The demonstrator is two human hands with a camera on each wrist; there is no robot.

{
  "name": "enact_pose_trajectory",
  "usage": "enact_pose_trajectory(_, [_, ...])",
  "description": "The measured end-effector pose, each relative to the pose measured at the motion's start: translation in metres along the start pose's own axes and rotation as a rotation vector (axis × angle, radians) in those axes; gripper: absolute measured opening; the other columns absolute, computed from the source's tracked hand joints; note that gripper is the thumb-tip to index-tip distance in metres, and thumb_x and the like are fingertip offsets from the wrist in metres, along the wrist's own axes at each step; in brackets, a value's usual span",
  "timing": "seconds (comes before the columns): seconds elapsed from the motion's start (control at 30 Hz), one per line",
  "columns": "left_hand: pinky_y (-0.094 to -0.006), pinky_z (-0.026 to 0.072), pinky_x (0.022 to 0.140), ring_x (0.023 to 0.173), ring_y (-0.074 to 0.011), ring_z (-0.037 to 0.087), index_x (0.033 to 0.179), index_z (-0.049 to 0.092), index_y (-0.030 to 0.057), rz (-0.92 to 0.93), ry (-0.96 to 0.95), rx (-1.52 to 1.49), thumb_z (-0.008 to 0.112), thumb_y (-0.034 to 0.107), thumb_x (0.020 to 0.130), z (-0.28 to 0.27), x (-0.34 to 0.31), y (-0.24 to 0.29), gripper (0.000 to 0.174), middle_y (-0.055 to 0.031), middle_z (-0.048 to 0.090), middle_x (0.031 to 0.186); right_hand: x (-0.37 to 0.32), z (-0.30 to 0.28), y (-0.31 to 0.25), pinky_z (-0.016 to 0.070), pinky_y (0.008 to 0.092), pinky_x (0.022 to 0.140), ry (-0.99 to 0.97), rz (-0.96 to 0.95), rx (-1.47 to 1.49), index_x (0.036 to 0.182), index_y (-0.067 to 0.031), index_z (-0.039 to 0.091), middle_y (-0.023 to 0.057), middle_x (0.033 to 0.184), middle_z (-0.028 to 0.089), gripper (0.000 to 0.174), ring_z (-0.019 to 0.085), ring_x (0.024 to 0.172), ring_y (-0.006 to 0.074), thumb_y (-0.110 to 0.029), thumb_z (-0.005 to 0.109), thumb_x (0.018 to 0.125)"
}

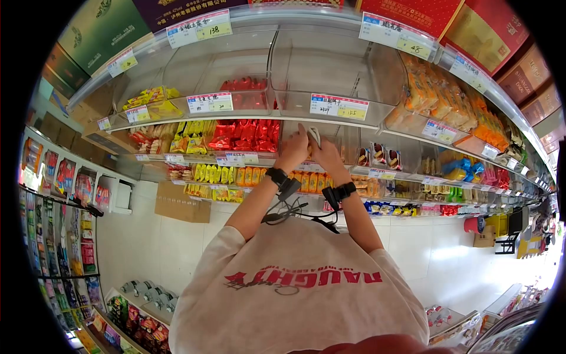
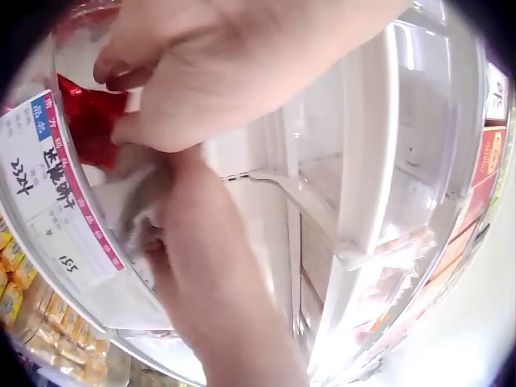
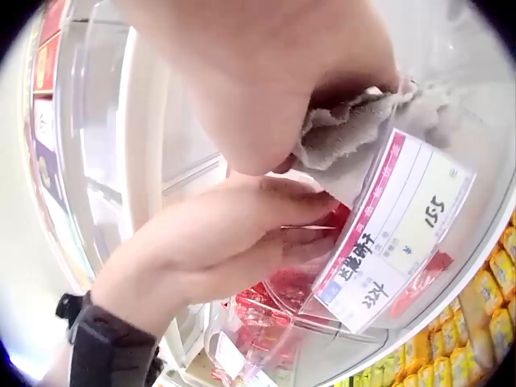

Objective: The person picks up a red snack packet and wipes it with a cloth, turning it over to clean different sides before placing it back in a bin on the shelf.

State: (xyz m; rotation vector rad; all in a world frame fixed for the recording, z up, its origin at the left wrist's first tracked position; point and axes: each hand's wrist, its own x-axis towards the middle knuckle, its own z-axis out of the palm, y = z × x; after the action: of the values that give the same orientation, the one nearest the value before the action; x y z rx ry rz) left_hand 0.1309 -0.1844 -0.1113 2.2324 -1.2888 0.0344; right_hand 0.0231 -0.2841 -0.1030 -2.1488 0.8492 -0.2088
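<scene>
A crumpled grey cloth (image 3: 347, 145) is bunched in my right hand (image 1: 328, 158), whose fingers curl round it behind a price label (image 3: 395, 230). Close beside it, my left hand (image 1: 294, 152) reaches in with its fingers fairly straight. In the right wrist view, the left hand (image 3: 242, 230) lies just below the right hand (image 3: 274, 89), its fingertips partly hidden by the label. A shiny red packet (image 2: 90, 121) shows at the left thumb in the left wrist view; I cannot tell whether the hand touches it. Both hands are at a clear plastic shelf bin (image 3: 476, 266).
Red packets (image 1: 244, 135) fill a bin left of the hands, with yellow packets (image 1: 191, 137) farther left. Round wrapped snacks (image 1: 379, 154) stand to the right. The upper shelf's front edge (image 1: 339, 121) runs just above the hands; orange packets (image 1: 312, 182) line a lower shelf.
</scene>
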Motion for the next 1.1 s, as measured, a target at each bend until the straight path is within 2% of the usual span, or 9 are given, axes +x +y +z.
enact_pose_trajectory(0.07, [-0.0480,0.0533,0.086,0.103,-0.0388,0.066,0.135,0.047,-0.0039,0.063,0.018,0.154,0.059,0.003,0.087,-0.002,-0.004,-0.002,0.050,-0.0234,0.068,0.105,-0.003,0.003,0.000,0.0505,0.0533,0.094,-0.118,-0.022,-0.129,0.134,-0.0100,0.059,0.0219,0.131,0.063,0.053,0.062,0.114,0.0449,-0.048,0.050,0.098])
enact_pose_trajectory(0.27, [-0.0375,0.0555,0.088,0.100,-0.0253,0.071,0.131,0.060,0.0001,0.171,-0.467,-0.745,0.058,0.012,0.100,-0.109,-0.028,0.013,0.033,-0.0150,0.072,0.109,0.005,0.027,0.022,0.0504,0.0531,0.096,-0.190,-0.195,-0.276,0.138,-0.0112,0.056,0.0236,0.126,0.066,0.063,0.063,0.115,0.0445,-0.058,0.046,0.097])
enact_pose_trajectory(0.4, [-0.0332,0.0567,0.085,0.098,-0.0192,0.071,0.126,0.063,0.0002,0.069,-0.341,-0.845,0.061,0.013,0.100,-0.157,-0.047,0.004,0.029,-0.0155,0.072,0.109,-0.003,0.011,-0.001,0.0545,0.0465,0.080,0.013,-0.084,0.002,0.127,-0.0037,0.061,0.0212,0.099,0.073,0.053,0.071,0.091,0.0401,-0.049,0.048,0.102])
enact_pose_trajectory(0.5, [-0.0346,0.0565,0.083,0.096,-0.0205,0.071,0.121,0.064,-0.0006,-0.034,-0.106,-0.767,0.061,0.012,0.099,-0.185,-0.063,-0.021,0.026,-0.0158,0.072,0.108,-0.029,-0.001,-0.026,0.0505,0.0379,0.066,0.233,-0.180,0.308,0.114,0.0013,0.063,0.0113,0.072,0.065,0.040,0.064,0.065,0.0252,-0.036,0.050,0.105])
enact_pose_trajectory(0.6, [-0.0392,0.0561,0.081,0.095,-0.0305,0.070,0.115,0.065,-0.0016,-0.078,0.136,-0.510,0.062,0.011,0.097,-0.196,-0.064,-0.063,0.022,-0.0191,0.071,0.106,-0.061,0.013,-0.065,0.0453,0.0334,0.061,0.116,-0.272,0.609,0.109,0.0029,0.062,0.0061,0.068,0.053,0.033,0.052,0.063,0.0127,-0.028,0.051,0.107])
enact_pose_trajectory(0.7, [-0.0438,0.0546,0.083,0.095,-0.0396,0.067,0.112,0.064,-0.0019,-0.060,0.246,-0.143,0.062,0.010,0.094,-0.191,-0.054,-0.102,0.022,-0.0230,0.069,0.104,-0.070,0.039,-0.123,0.0457,0.0324,0.062,-0.054,-0.299,0.717,0.113,0.0035,0.061,0.0063,0.073,0.054,0.037,0.052,0.069,0.0094,-0.031,0.049,0.107])
enact_pose_trajectory(0.9, [-0.0548,0.0485,0.091,0.106,-0.0480,0.059,0.121,0.061,-0.0011,-0.127,0.169,0.263,0.063,0.015,0.089,-0.150,-0.040,-0.160,0.035,-0.0291,0.062,0.114,0.008,0.126,-0.166,0.0502,0.0372,0.081,0.172,-0.367,0.487,0.125,0.0051,0.059,0.0171,0.092,0.069,0.051,0.067,0.089,0.0246,-0.041,0.050,0.106])
enact_pose_trajectory(1.0, [-0.0569,0.0469,0.093,0.107,-0.0494,0.059,0.120,0.060,-0.0008,-0.199,0.114,0.275,0.068,0.017,0.082,-0.143,-0.042,-0.165,0.043,-0.0313,0.061,0.115,0.041,0.154,-0.166,0.0503,0.0398,0.084,0.068,-0.282,0.395,0.127,0.0057,0.058,0.0270,0.097,0.067,0.060,0.069,0.095,0.0320,-0.049,0.050,0.104])
enact_pose_trajectory(1.1, [-0.0552,0.0482,0.090,0.101,-0.0470,0.062,0.117,0.060,-0.0017,-0.179,0.129,0.230,0.070,0.015,0.077,-0.140,-0.037,-0.170,0.044,-0.0310,0.065,0.106,0.061,0.161,-0.165,0.0482,0.0527,0.094,-0.138,-0.132,0.292,0.124,0.0042,0.061,0.0323,0.112,0.067,0.067,0.062,0.111,0.0495,-0.057,0.043,0.102])
